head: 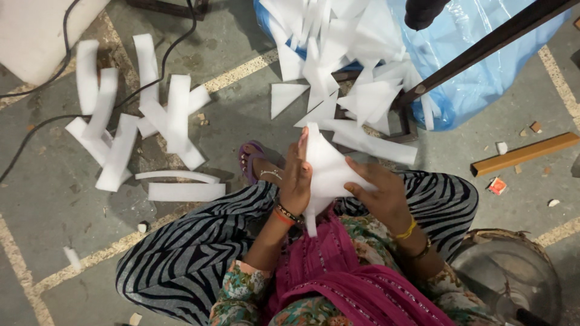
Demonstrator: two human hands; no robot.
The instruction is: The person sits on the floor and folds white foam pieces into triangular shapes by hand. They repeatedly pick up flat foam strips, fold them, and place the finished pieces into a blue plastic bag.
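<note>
Seated person, seen from above. Left hand (296, 181) and right hand (380, 193) each pinch one edge of a white foam sheet (329, 169), held over the lap. More white strips (139, 127) lie scattered on the floor (48, 199); cut pieces (338, 66) fill a blue bag (483, 66).

White foam sheet (329, 166) and white strips (121, 130) against a grey floor (48, 199) with pale lines; black-and-white zebra-striped trousers (193, 247), magenta scarf (338, 265), blue plastic bag (477, 72)
</note>
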